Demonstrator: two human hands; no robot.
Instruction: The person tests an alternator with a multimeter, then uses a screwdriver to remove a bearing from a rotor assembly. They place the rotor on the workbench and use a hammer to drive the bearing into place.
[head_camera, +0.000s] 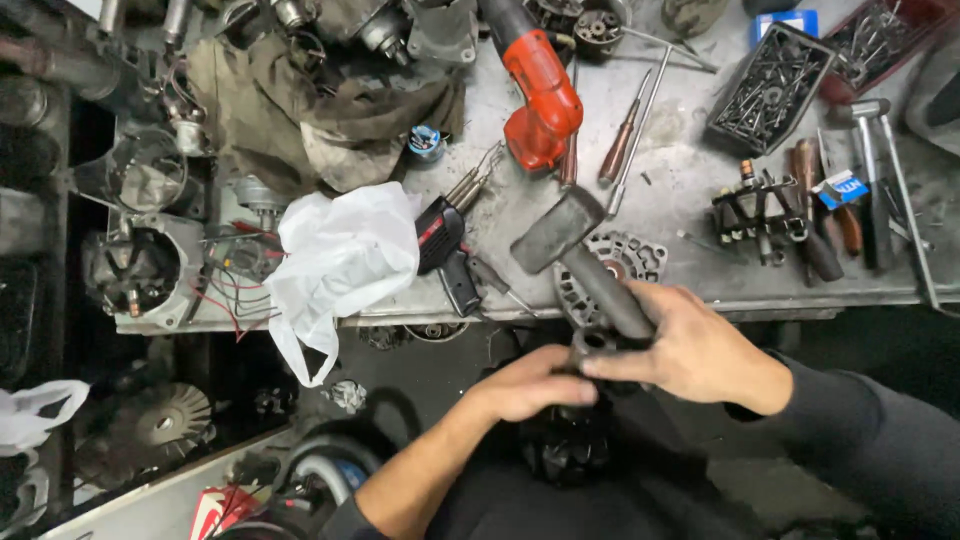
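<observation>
Right hand (690, 350) grips hammer (580, 255), its head pointing up-left.

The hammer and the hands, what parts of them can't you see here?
Head view:
- Dark part below the hands: covered by the left hand, kind unclear.
- Hammer handle end: hidden inside the right hand.
- Tray contents: too small to tell.
- White bag: contents hidden.

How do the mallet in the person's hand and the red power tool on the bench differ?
The mallet is dull grey and gripped by the right hand; the red power tool is bright red with black and lies untouched. The mallet juts past the bench edge; the power tool rests fully on the bench. Both point diagonally.
</observation>
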